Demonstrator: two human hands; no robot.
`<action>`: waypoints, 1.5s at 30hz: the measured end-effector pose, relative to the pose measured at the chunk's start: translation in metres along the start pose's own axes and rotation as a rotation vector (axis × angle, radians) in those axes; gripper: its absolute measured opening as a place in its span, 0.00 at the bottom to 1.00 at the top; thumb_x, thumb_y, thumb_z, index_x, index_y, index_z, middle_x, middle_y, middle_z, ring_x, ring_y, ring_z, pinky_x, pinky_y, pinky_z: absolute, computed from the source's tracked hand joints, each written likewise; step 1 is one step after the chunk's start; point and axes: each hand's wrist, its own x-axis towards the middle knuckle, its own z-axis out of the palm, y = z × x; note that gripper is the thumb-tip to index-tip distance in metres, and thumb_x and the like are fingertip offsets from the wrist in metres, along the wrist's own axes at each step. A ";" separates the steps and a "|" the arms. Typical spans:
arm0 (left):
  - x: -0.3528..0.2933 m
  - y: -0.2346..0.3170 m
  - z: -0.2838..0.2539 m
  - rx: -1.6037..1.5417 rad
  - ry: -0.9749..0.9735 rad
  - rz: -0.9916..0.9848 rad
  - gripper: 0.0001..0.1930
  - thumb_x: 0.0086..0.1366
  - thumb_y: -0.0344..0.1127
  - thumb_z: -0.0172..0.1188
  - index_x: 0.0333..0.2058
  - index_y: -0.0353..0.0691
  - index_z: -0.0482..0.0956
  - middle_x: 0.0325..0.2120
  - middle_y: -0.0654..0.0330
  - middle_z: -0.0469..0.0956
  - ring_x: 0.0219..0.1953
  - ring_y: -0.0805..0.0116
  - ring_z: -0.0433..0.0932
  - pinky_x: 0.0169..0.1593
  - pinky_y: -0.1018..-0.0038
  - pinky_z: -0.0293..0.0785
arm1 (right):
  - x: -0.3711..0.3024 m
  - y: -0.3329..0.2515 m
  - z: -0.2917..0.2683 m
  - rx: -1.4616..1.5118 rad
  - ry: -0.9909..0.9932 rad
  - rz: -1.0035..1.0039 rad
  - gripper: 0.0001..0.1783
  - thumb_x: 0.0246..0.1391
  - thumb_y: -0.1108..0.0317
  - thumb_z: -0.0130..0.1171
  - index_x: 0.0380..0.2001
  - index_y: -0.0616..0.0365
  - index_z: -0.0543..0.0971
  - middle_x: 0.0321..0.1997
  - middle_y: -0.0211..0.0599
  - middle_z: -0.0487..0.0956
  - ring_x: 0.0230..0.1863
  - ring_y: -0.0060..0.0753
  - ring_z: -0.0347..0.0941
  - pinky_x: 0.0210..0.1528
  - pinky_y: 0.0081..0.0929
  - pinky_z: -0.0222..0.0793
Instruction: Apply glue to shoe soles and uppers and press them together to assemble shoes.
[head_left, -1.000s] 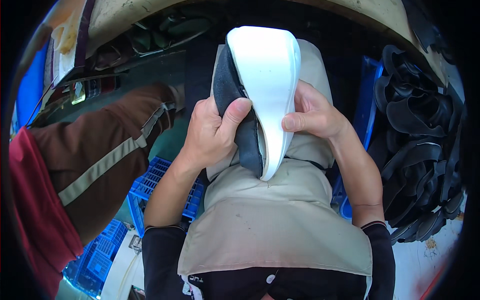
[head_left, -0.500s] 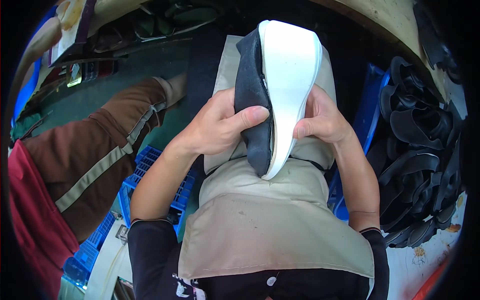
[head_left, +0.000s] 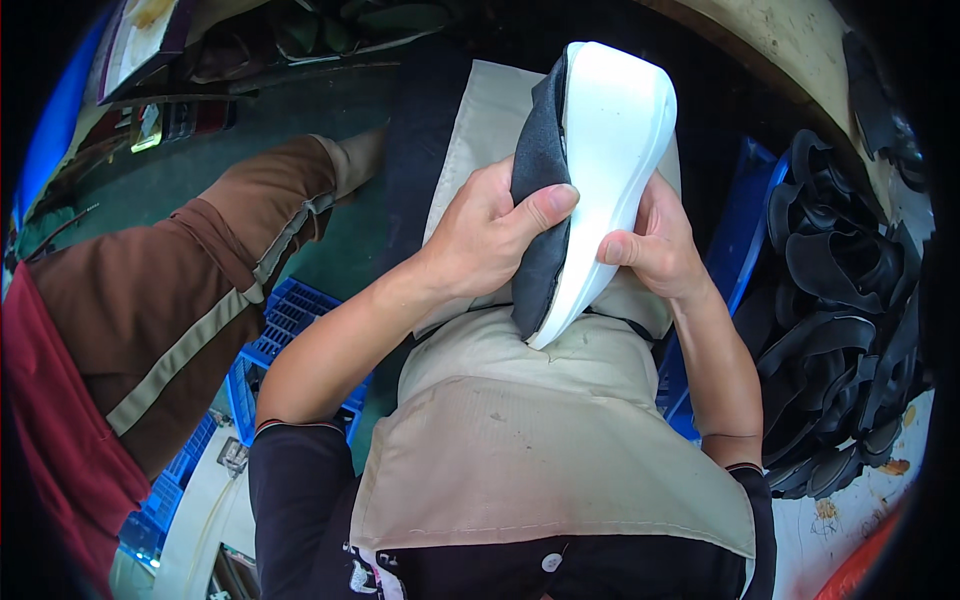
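Note:
Above my apron-covered lap I hold a shoe on its side, made of a black upper (head_left: 541, 150) and a thick white wedge sole (head_left: 615, 110). Its narrow end points down toward my belly and the thick end points away. My left hand (head_left: 500, 225) is closed round the upper, with the thumb lying across it close to the sole seam. My right hand (head_left: 655, 245) grips the white sole from the right, thumb on its near face and the other fingers partly hidden behind it. A dark gap shows along the seam between upper and sole.
A heap of black shoe uppers (head_left: 840, 330) lies at my right, beside a blue bin (head_left: 745, 230). Blue plastic crates (head_left: 295, 320) stand at left. Another person's leg in brown trousers (head_left: 190, 300) stretches in from the left. The beige apron (head_left: 560, 450) covers my lap.
Both hands and the shoe have shifted slightly right in the picture, and the shoe leans more to the right. A hand at the upper left has gone from view.

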 end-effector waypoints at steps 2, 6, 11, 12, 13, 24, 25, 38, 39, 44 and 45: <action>-0.001 0.001 -0.005 -0.105 -0.034 -0.008 0.21 0.67 0.36 0.66 0.52 0.29 0.74 0.42 0.51 0.82 0.40 0.65 0.81 0.45 0.73 0.79 | 0.004 0.000 0.000 -0.033 -0.010 -0.001 0.55 0.35 0.64 0.80 0.67 0.65 0.64 0.58 0.54 0.76 0.56 0.58 0.74 0.64 0.53 0.68; -0.003 0.005 -0.008 0.150 -0.044 0.083 0.28 0.59 0.35 0.73 0.54 0.30 0.73 0.44 0.51 0.81 0.44 0.62 0.80 0.49 0.70 0.77 | 0.005 0.002 -0.002 -0.017 0.006 -0.004 0.55 0.35 0.62 0.81 0.66 0.64 0.65 0.58 0.53 0.76 0.57 0.54 0.74 0.64 0.50 0.67; -0.003 0.032 0.012 0.465 -0.071 0.154 0.46 0.44 0.38 0.83 0.60 0.31 0.69 0.50 0.48 0.79 0.50 0.53 0.77 0.58 0.63 0.72 | -0.002 -0.032 0.006 -0.079 0.078 -0.069 0.54 0.37 0.61 0.81 0.67 0.63 0.65 0.59 0.53 0.76 0.57 0.49 0.74 0.63 0.47 0.68; -0.002 0.045 0.015 0.503 0.085 0.231 0.45 0.47 0.39 0.82 0.60 0.30 0.69 0.51 0.48 0.78 0.50 0.52 0.77 0.59 0.62 0.72 | -0.003 -0.046 0.010 -0.128 0.108 -0.095 0.53 0.38 0.62 0.81 0.67 0.63 0.64 0.60 0.54 0.75 0.57 0.50 0.74 0.62 0.46 0.69; -0.002 0.059 0.020 0.536 0.243 0.310 0.44 0.49 0.40 0.81 0.61 0.29 0.68 0.52 0.48 0.78 0.50 0.50 0.78 0.59 0.61 0.72 | -0.004 -0.060 0.015 -0.175 0.138 -0.121 0.53 0.40 0.62 0.80 0.68 0.62 0.64 0.61 0.54 0.75 0.56 0.50 0.75 0.62 0.46 0.69; 0.026 0.096 0.066 0.512 0.515 0.491 0.24 0.76 0.47 0.53 0.55 0.27 0.67 0.46 0.46 0.77 0.46 0.62 0.79 0.54 0.68 0.74 | -0.039 -0.135 0.039 -0.613 0.136 -0.309 0.43 0.64 0.41 0.60 0.68 0.66 0.67 0.49 0.49 0.83 0.49 0.34 0.78 0.57 0.30 0.71; 0.026 0.094 0.056 0.426 0.494 0.456 0.24 0.77 0.47 0.52 0.56 0.27 0.67 0.46 0.46 0.77 0.45 0.62 0.79 0.53 0.68 0.74 | -0.048 -0.132 0.025 -0.701 0.184 -0.357 0.41 0.66 0.42 0.57 0.67 0.67 0.69 0.47 0.48 0.84 0.47 0.34 0.79 0.54 0.27 0.73; 0.037 0.011 0.024 0.223 0.369 0.238 0.26 0.77 0.48 0.51 0.57 0.27 0.65 0.43 0.46 0.77 0.44 0.64 0.79 0.47 0.70 0.77 | 0.007 -0.019 -0.002 0.071 0.184 -0.211 0.16 0.55 0.79 0.67 0.48 0.69 0.82 0.39 0.40 0.86 0.33 0.24 0.80 0.41 0.18 0.81; 0.035 0.009 0.023 0.221 0.377 0.232 0.26 0.77 0.48 0.51 0.57 0.27 0.65 0.43 0.46 0.77 0.44 0.64 0.79 0.47 0.70 0.77 | 0.007 -0.016 -0.004 0.075 0.180 -0.203 0.16 0.55 0.79 0.67 0.48 0.69 0.82 0.39 0.40 0.86 0.33 0.24 0.80 0.41 0.18 0.81; 0.034 -0.004 0.030 0.265 0.433 0.304 0.27 0.76 0.50 0.52 0.56 0.27 0.65 0.43 0.46 0.77 0.43 0.65 0.79 0.48 0.71 0.77 | 0.009 -0.012 -0.004 -0.025 0.115 -0.314 0.13 0.56 0.80 0.65 0.46 0.68 0.84 0.35 0.39 0.86 0.29 0.24 0.81 0.36 0.16 0.81; 0.038 -0.009 0.029 0.311 0.436 0.321 0.27 0.77 0.50 0.50 0.57 0.27 0.64 0.43 0.47 0.77 0.42 0.67 0.79 0.47 0.72 0.77 | 0.010 -0.011 -0.004 -0.008 0.138 -0.282 0.15 0.55 0.79 0.67 0.47 0.68 0.83 0.36 0.39 0.86 0.31 0.24 0.81 0.38 0.18 0.81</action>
